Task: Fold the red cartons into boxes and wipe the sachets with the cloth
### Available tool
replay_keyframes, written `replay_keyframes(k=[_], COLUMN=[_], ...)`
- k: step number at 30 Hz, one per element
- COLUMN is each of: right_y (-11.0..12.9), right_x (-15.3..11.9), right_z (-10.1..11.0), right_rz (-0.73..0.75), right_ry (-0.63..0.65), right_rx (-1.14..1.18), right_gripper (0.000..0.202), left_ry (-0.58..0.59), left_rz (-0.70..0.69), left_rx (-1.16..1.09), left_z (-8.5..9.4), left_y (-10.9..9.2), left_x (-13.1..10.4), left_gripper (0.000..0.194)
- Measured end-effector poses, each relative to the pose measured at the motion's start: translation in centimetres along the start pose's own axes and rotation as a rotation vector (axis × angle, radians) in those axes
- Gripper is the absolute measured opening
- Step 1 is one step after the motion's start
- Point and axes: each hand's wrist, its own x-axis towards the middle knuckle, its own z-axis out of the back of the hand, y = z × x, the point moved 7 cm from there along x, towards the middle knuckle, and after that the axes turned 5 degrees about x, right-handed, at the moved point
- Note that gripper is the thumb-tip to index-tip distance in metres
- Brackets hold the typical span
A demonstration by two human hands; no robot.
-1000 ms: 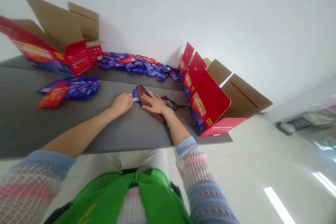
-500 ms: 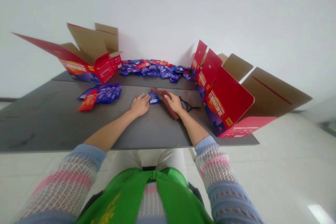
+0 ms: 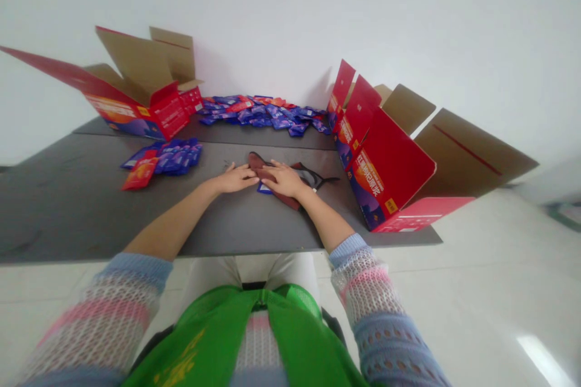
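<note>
A brown cloth-like piece (image 3: 255, 161) lies on the table, with a grey part and thin dark straps (image 3: 313, 177) reaching out to the right. My right hand (image 3: 285, 180) rests flat on top of it, fingers stretched out. Close on the left, my left hand (image 3: 232, 179) lies with its fingers extended, the tips at the brown piece's edge. A small blue packet (image 3: 264, 188) shows from under the brown piece, mostly covered. Left of my hands is a group of overlapping blue packets (image 3: 179, 156), with a red packet (image 3: 140, 170) at its front.
Along the wall lies a long heap of blue and red packets (image 3: 267, 115). An open red carton (image 3: 170, 116) stands at the back left of the grey table (image 3: 218, 230). More open red cartons (image 3: 390, 160) line the right side, their flaps spreading outward.
The brown piece, tilted up in my right hand before, now lies flatter over the blue packet. My right hand has opened flat on it; my left hand has shifted slightly left off the packet.
</note>
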Motion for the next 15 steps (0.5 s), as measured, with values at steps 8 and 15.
replay_keyframes(k=[8,15], right_y=[0.6,1.8], right_x=[-0.5,-0.3], right_z=[-0.4,-1.4], right_rz=[-0.100,-0.063], right_ry=[0.066,0.138], right_rx=[0.004,0.033], right_gripper=[0.058,0.065], left_ry=[-0.109,-0.034], left_rz=[0.270,0.301], left_rx=[0.245,0.225], left_z=[0.8,1.6], left_y=[-4.4,-3.0], left_x=[-1.6,-1.5], left_gripper=[0.050,0.044])
